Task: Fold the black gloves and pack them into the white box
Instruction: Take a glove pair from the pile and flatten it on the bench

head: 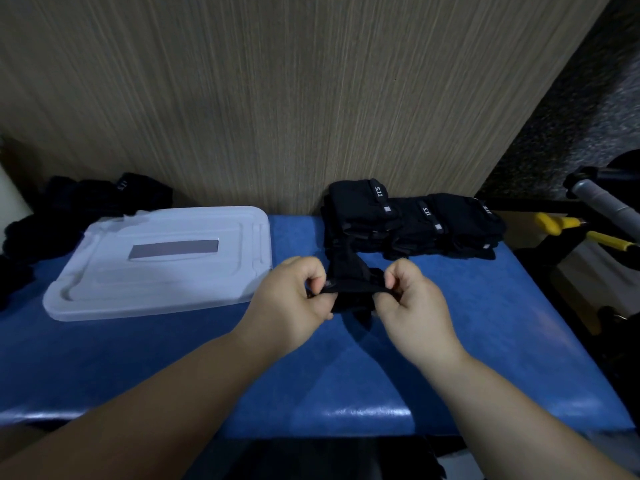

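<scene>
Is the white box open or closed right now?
Closed. The lid sits flat over the whole top of the white box, hiding the inside. What is in it, cannot tell.

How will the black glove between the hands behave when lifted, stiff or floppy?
Probably floppy: the glove bunches and droops between the left hand and right hand pinching it. Likely light, since fingertip pinches alone seem to hold it.
</scene>
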`<move>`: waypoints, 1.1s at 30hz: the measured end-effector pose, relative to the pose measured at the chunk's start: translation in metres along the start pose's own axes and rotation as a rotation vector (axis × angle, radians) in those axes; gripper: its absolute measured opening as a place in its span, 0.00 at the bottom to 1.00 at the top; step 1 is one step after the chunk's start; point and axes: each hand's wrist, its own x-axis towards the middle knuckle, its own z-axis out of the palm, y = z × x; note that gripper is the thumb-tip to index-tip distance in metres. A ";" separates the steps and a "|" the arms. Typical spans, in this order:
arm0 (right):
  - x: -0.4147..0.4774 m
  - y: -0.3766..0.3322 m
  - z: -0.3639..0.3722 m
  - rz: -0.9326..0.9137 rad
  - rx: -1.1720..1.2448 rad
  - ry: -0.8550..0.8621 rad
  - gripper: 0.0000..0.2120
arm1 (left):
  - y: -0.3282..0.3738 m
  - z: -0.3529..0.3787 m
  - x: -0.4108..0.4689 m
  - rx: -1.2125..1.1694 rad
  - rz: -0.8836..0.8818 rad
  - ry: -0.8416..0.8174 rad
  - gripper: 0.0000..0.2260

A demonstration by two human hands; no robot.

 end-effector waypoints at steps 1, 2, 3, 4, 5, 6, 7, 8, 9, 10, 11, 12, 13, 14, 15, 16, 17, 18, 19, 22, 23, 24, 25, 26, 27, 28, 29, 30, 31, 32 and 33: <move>0.001 0.000 -0.001 0.000 0.001 0.002 0.13 | 0.000 -0.001 0.001 -0.010 -0.023 -0.050 0.19; 0.001 -0.001 -0.002 -0.001 0.013 -0.007 0.13 | 0.000 -0.002 0.002 -0.039 -0.061 -0.116 0.18; 0.002 -0.001 -0.003 -0.005 0.031 -0.019 0.14 | 0.000 -0.004 0.003 -0.098 -0.117 -0.181 0.17; 0.002 0.000 -0.004 -0.011 0.050 -0.031 0.15 | 0.002 -0.006 0.003 -0.190 -0.187 -0.237 0.15; 0.002 0.000 -0.004 -0.021 0.061 -0.039 0.16 | 0.003 -0.009 0.003 -0.288 -0.265 -0.271 0.15; 0.002 0.001 -0.004 -0.044 0.053 -0.042 0.17 | 0.004 -0.012 0.004 -0.369 -0.334 -0.286 0.19; 0.002 0.002 -0.004 -0.082 0.029 -0.040 0.17 | 0.005 -0.014 0.006 -0.418 -0.390 -0.293 0.23; 0.001 0.001 -0.004 -0.126 0.004 -0.045 0.17 | 0.004 -0.015 0.008 -0.427 -0.413 -0.319 0.27; 0.001 -0.001 -0.004 -0.167 -0.008 -0.061 0.16 | 0.005 -0.016 0.008 -0.429 -0.422 -0.353 0.30; 0.000 -0.002 -0.004 -0.201 -0.005 -0.089 0.16 | 0.005 -0.016 0.008 -0.425 -0.422 -0.377 0.32; -0.001 -0.004 -0.003 -0.237 -0.002 -0.121 0.16 | 0.005 -0.016 0.008 -0.440 -0.437 -0.377 0.32; -0.003 -0.005 -0.002 -0.274 -0.002 -0.152 0.17 | 0.004 -0.015 0.009 -0.461 -0.457 -0.358 0.31; -0.004 -0.005 -0.002 -0.305 -0.003 -0.179 0.17 | 0.003 -0.013 0.009 -0.498 -0.487 -0.332 0.28; -0.005 -0.006 -0.002 -0.324 0.000 -0.204 0.18 | 0.001 -0.012 0.010 -0.528 -0.510 -0.298 0.24; -0.005 -0.006 -0.002 -0.332 0.005 -0.223 0.18 | 0.001 -0.010 0.010 -0.558 -0.532 -0.263 0.19; -0.006 -0.005 -0.001 -0.336 0.010 -0.234 0.18 | -0.002 -0.009 0.010 -0.573 -0.548 -0.227 0.16; -0.007 -0.005 0.000 -0.341 0.009 -0.233 0.18 | -0.003 -0.008 0.011 -0.595 -0.568 -0.189 0.13; -0.007 -0.004 0.000 -0.343 0.001 -0.221 0.18 | -0.005 -0.007 0.012 -0.616 -0.588 -0.144 0.12; -0.007 -0.003 0.001 -0.343 -0.015 -0.195 0.18 | -0.005 -0.007 0.013 -0.652 -0.608 -0.098 0.12; -0.005 -0.001 0.001 -0.301 -0.045 -0.118 0.14 | -0.002 -0.008 0.016 -0.824 -0.645 0.028 0.12; -0.004 -0.002 0.000 -0.279 -0.034 -0.123 0.13 | -0.001 -0.009 0.017 -0.882 -0.643 0.054 0.11; -0.004 -0.002 0.000 -0.263 -0.010 -0.148 0.11 | -0.002 -0.009 0.017 -0.919 -0.628 0.063 0.11; -0.004 -0.003 -0.001 -0.250 0.026 -0.183 0.10 | -0.002 -0.010 0.016 -0.939 -0.610 0.061 0.11; -0.004 -0.004 -0.003 -0.227 0.080 -0.212 0.11 | -0.001 -0.011 0.015 -0.946 -0.592 0.050 0.11; -0.004 -0.005 -0.004 -0.179 0.166 -0.223 0.14 | 0.000 -0.011 0.014 -0.962 -0.575 0.034 0.10; -0.003 -0.006 -0.005 -0.095 0.284 -0.219 0.18 | 0.000 -0.012 0.013 -0.980 -0.555 0.016 0.11; -0.002 -0.008 -0.005 0.025 0.414 -0.191 0.22 | 0.001 -0.012 0.013 -1.000 -0.534 -0.005 0.12; 0.001 -0.008 -0.006 0.159 0.527 -0.162 0.25 | 0.001 -0.011 0.012 -1.002 -0.517 -0.027 0.12; 0.003 -0.008 -0.006 0.278 0.608 -0.155 0.27 | 0.002 -0.011 0.011 -0.994 -0.501 -0.060 0.13; 0.005 -0.008 -0.007 0.375 0.648 -0.187 0.30 | 0.001 -0.009 0.009 -0.977 -0.481 -0.100 0.14; 0.007 -0.009 -0.008 0.442 0.658 -0.248 0.33 | 0.000 -0.006 0.008 -0.962 -0.459 -0.148 0.16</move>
